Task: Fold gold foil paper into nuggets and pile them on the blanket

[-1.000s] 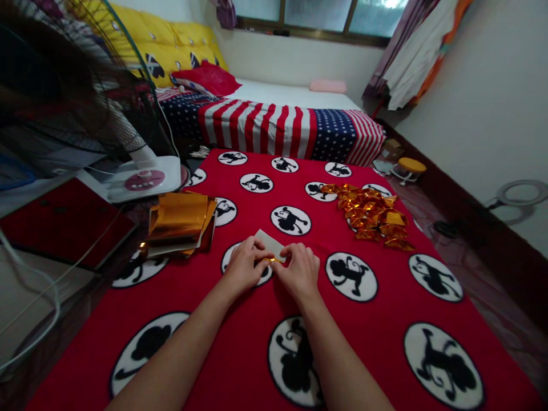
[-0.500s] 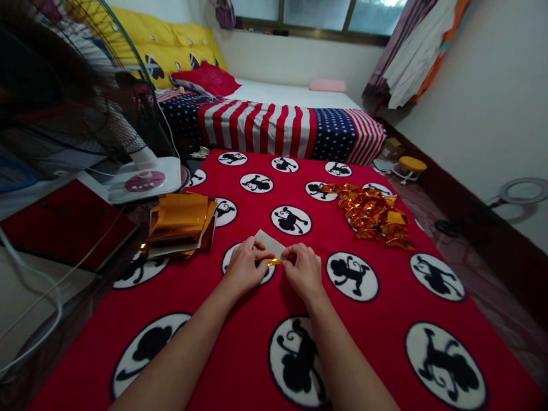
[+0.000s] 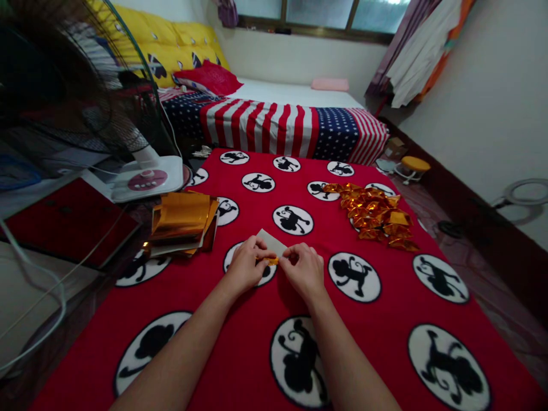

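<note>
A sheet of gold foil paper lies between my hands, its pale back facing up and its near edge folded over to show a shiny gold strip. My left hand pinches the left part of that fold between thumb and fingers. At the fold's right end, my right hand grips the paper with its fingertips. To the left sits a stack of flat gold foil sheets. Several folded gold foil pieces are heaped at the right.
Everything rests on a red cloth with monkey prints in white circles. A fan with a white base stands at the left, beside a dark red box. Beyond are a bed with a striped cover and a yellow stool.
The thumb and fingertips of my right hand have shifted slightly along the folded edge. My left hand keeps its pinch. The whole view has moved a little.
</note>
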Tool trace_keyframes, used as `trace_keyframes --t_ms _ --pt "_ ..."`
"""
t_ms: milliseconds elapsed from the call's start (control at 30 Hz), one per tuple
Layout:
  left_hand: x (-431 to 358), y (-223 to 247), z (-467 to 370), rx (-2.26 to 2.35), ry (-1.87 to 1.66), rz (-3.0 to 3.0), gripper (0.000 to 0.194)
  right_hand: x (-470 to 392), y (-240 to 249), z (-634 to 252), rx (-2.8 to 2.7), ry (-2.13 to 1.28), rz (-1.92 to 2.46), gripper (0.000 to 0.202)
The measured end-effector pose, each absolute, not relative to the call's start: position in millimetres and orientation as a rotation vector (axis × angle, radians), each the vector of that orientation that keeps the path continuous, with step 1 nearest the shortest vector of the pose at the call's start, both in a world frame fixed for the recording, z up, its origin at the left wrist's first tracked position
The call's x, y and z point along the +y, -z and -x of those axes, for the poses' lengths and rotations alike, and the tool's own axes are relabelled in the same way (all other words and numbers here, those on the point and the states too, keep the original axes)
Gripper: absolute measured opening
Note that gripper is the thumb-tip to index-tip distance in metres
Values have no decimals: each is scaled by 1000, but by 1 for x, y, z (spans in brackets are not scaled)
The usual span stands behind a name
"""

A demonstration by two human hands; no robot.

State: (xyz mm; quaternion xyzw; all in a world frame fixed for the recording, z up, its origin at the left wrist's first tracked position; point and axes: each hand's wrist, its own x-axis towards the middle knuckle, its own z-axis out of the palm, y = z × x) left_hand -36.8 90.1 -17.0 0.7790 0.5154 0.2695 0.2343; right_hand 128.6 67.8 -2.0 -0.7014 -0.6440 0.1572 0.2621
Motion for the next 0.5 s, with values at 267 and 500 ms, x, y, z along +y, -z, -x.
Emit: trace_keyframes --t_ms 267,500 --pt "88 18 35 1431 -791 -2141 25 68 5 -126 -1723 -360 1929 5" --pt "87 18 48 1238 -844 -2169 33 65 7 -131 -1704 -351 1846 10"
